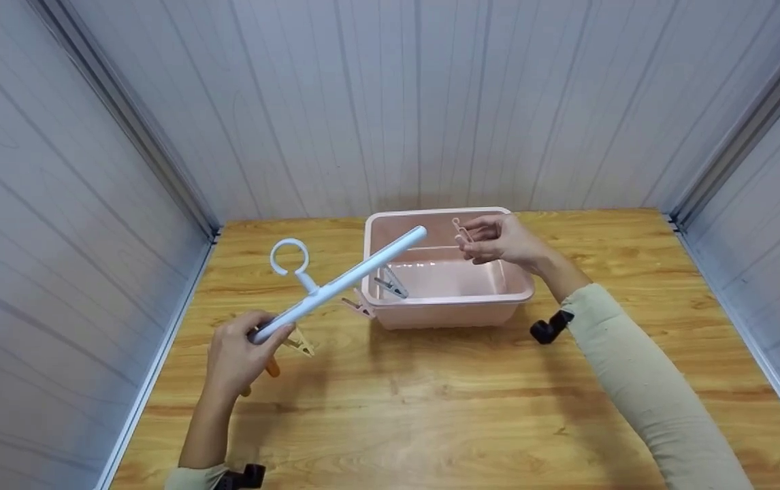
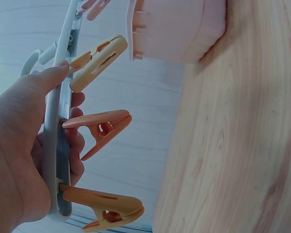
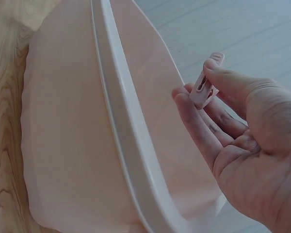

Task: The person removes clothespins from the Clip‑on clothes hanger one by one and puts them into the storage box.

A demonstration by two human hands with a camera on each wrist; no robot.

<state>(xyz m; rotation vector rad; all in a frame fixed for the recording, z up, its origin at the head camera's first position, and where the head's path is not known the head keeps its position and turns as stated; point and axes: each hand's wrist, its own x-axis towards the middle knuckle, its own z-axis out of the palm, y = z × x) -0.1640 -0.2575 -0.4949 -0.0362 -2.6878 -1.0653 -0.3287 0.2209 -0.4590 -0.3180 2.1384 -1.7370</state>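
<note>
My left hand (image 1: 240, 350) grips one end of a light blue clip hanger (image 1: 342, 282), a straight bar with a round hook, tilted up to the right. Clothespins hang from the bar: a yellow one (image 2: 99, 63), an orange one (image 2: 104, 126) and a darker yellow one (image 2: 106, 206) near the left hand, a pink one (image 1: 361, 304) and a grey one (image 1: 392, 282) farther along. Over the pink basin (image 1: 455, 314), my right hand (image 1: 506, 241) pinches a loose pink clothespin (image 3: 203, 85) between thumb and fingertips. The basin's inside is partly hidden by the right hand and hanger.
The basin stands on a wooden table (image 1: 417, 408) near the back wall (image 1: 390, 102). Panelled side walls rise at left and right. The bar's far end reaches over the basin's left rim.
</note>
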